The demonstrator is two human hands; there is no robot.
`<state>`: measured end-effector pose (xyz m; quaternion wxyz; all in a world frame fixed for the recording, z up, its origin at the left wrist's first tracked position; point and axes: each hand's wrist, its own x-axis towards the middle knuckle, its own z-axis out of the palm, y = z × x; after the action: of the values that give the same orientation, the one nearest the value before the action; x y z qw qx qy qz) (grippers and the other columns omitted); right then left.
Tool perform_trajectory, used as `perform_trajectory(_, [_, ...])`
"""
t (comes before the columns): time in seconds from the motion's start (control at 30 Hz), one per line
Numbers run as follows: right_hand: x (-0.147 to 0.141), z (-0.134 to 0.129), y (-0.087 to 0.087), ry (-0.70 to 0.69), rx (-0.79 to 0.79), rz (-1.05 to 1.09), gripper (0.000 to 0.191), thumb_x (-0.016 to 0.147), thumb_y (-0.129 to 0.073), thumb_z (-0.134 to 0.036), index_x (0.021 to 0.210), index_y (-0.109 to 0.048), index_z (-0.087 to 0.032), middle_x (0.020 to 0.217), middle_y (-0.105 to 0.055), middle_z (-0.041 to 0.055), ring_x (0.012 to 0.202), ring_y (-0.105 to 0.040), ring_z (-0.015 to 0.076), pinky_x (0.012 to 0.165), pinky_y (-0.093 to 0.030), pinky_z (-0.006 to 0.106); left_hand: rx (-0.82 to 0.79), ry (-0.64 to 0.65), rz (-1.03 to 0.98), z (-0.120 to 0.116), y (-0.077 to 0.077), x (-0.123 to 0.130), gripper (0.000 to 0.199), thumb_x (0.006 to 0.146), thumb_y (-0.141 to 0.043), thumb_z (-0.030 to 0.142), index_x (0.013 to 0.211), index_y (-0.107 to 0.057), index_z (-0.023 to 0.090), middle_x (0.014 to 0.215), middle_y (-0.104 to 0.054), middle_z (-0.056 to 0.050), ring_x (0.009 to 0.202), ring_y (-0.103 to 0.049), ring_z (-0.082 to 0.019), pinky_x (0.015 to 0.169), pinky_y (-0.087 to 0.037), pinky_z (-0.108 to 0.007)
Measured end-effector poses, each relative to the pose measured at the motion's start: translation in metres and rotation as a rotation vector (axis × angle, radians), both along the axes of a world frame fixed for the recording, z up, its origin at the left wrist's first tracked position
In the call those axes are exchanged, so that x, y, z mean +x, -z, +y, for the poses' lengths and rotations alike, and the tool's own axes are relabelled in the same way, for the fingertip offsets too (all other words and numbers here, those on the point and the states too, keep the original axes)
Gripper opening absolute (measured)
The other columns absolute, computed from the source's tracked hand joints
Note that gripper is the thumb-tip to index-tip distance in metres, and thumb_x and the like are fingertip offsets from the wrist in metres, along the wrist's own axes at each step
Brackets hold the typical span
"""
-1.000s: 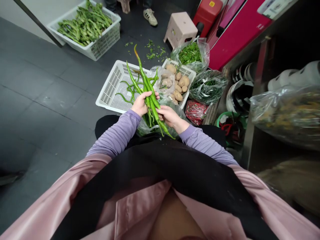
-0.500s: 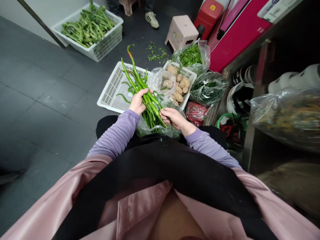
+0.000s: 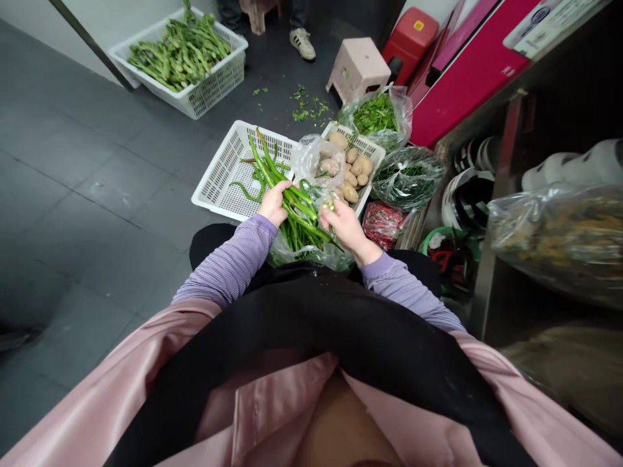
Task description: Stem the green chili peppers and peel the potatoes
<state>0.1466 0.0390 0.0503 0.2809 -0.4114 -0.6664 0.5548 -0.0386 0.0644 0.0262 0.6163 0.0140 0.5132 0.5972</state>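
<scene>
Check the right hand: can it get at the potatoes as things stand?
Probably yes: the right hand is near the potato basket, where several potatoes lie uncovered. A clear plastic bag blocks just its left part; the hand seems to pinch small green pieces, though.

Your left hand (image 3: 274,205) grips long green peppers (image 3: 264,166) above a plastic bag (image 3: 337,260); your right hand (image 3: 346,225) curls just beside them; farther off, a white basket (image 3: 205,189) sits left, potatoes (image 3: 363,165) right; a pale pink stool (image 3: 360,63) stands far.

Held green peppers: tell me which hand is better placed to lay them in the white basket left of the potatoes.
Likely the left hand: it grips the green peppers close to that white basket; the right hand is farther away.
</scene>
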Motion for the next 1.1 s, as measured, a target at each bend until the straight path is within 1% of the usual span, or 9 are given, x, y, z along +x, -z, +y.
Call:
perform_trajectory(0.1, [-0.010,0.013,0.003,0.046,0.029,-0.113,0.036,0.091,-0.061,-0.059,0.084,-0.055,-0.024,0.065,-0.055,-0.0020,0.064,-0.052,0.0168,0.066,-0.046,0.031,0.023,-0.073,0.088,0.000,0.003,0.007,0.009,0.073,-0.071,0.014,0.074,-0.061,0.015,0.063,-0.066,-0.002,0.060,-0.066,-0.015,0.072,-0.060,-0.030])
perform_trajectory(0.2, [-0.024,0.020,0.010,-0.042,0.249,-0.397,0.029,0.083,-0.077,-0.046,0.082,-0.059,-0.023,0.075,-0.063,0.0031,0.077,-0.059,0.0219,0.074,-0.048,0.035,0.070,-0.128,0.170,0.000,0.005,0.014,0.015,0.068,-0.074,0.012,0.075,-0.061,0.016,0.064,-0.066,0.000,0.060,-0.065,-0.014,0.070,-0.058,-0.027])
perform_trajectory(0.33, [-0.031,0.024,0.013,-0.097,0.431,-0.492,0.020,0.088,-0.069,-0.035,0.077,-0.060,-0.021,0.082,-0.067,0.0074,0.081,-0.060,0.0229,0.075,-0.046,0.035,0.065,-0.123,0.204,-0.003,0.008,0.018,0.016,0.066,-0.073,0.009,0.072,-0.059,0.017,0.062,-0.063,0.002,0.056,-0.062,-0.012,0.065,-0.056,-0.025])
perform_trajectory(0.5, [-0.016,0.038,0.006,-0.261,0.045,-0.131,0.034,0.085,-0.070,-0.051,0.077,-0.057,-0.021,0.064,-0.058,-0.0019,0.059,-0.051,0.0134,0.060,-0.042,0.027,0.022,0.043,0.004,-0.007,0.007,0.018,0.010,0.074,-0.071,0.012,0.073,-0.061,0.015,0.062,-0.066,-0.001,0.053,-0.061,-0.014,0.065,-0.059,-0.028])
perform_trajectory(0.6, [-0.006,0.039,0.011,0.003,-0.198,0.140,0.046,0.077,-0.074,-0.062,0.081,-0.051,-0.023,0.061,-0.049,-0.0071,0.049,-0.040,0.0075,0.047,-0.031,0.022,-0.003,0.098,-0.137,-0.005,0.003,0.015,0.010,0.079,-0.072,0.020,0.078,-0.064,0.014,0.062,-0.065,-0.002,0.053,-0.063,-0.015,0.067,-0.060,-0.031])
perform_trajectory(0.67, [-0.002,0.033,0.019,0.168,-0.355,0.185,0.053,0.069,-0.081,-0.062,0.081,-0.046,-0.024,0.059,-0.045,-0.0100,0.045,-0.032,0.0049,0.042,-0.021,0.019,0.015,0.085,-0.171,-0.004,0.000,0.014,0.013,0.081,-0.072,0.025,0.082,-0.065,0.014,0.064,-0.066,-0.002,0.056,-0.065,-0.016,0.070,-0.061,-0.032])
perform_trajectory(0.73, [-0.004,0.024,0.027,0.166,-0.482,0.127,0.056,0.062,-0.087,-0.057,0.082,-0.047,-0.024,0.056,-0.041,-0.0123,0.043,-0.028,0.0035,0.040,-0.017,0.019,0.032,0.084,-0.184,-0.003,-0.002,0.015,0.012,0.083,-0.071,0.026,0.084,-0.067,0.014,0.065,-0.067,-0.002,0.060,-0.067,-0.017,0.074,-0.061,-0.032])
perform_trajectory(0.97, [-0.024,0.012,0.037,0.094,-0.525,0.091,0.058,0.056,-0.092,-0.053,0.089,-0.055,-0.023,0.052,-0.035,-0.0137,0.043,-0.026,0.0049,0.040,-0.019,0.021,0.063,0.121,-0.204,-0.005,0.000,0.028,0.011,0.083,-0.071,0.024,0.082,-0.069,0.013,0.071,-0.071,-0.005,0.066,-0.070,-0.018,0.081,-0.061,-0.035])
perform_trajectory(1.1, [-0.028,0.017,0.038,0.088,-0.338,0.030,0.052,0.061,-0.089,-0.052,0.094,-0.060,-0.023,0.060,-0.049,-0.0061,0.062,-0.051,0.0152,0.054,-0.042,0.027,0.073,0.140,-0.182,-0.006,0.003,0.030,0.012,0.082,-0.073,0.023,0.087,-0.070,0.013,0.076,-0.073,-0.005,0.069,-0.071,-0.018,0.080,-0.062,-0.035])
